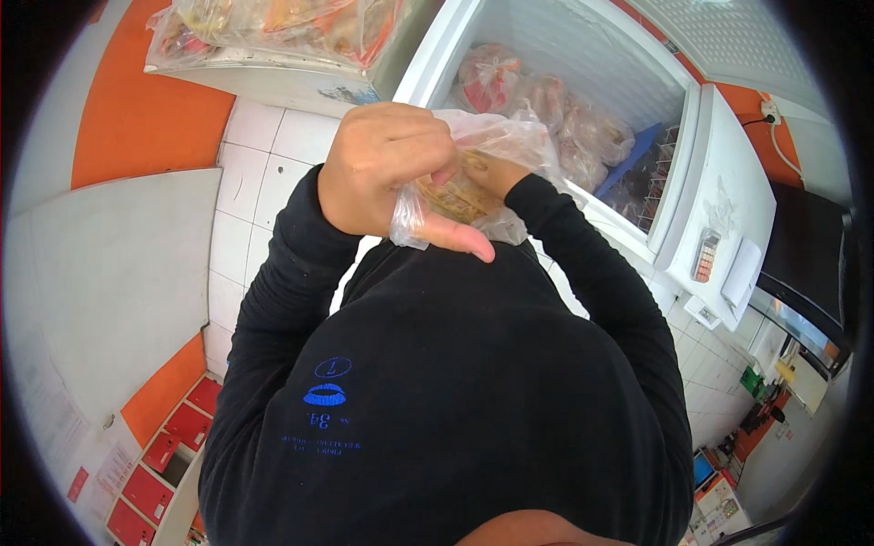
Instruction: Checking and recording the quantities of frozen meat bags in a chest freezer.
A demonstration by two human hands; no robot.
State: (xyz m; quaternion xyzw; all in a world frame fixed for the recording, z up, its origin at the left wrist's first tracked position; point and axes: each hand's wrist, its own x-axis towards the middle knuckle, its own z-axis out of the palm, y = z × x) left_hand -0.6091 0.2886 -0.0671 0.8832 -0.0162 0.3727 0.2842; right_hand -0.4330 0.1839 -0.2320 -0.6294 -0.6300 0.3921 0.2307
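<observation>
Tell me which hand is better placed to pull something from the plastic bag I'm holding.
Your right hand, I'd judge: it appears to reach into the plastic bag, by the brownish contents, while your left hand has plastic caught between thumb and curled fingers.

Glossy, crinkled plastic bag [505, 135]; tiles [241, 189] smooth, perhaps ceramic.

Row of flat red rectangular items [147, 491] at lower left; glossy white square floor tiles [241, 196] beyond. Far right: black flat-panel screen [806, 259], white plastic wall socket [770, 111].
</observation>
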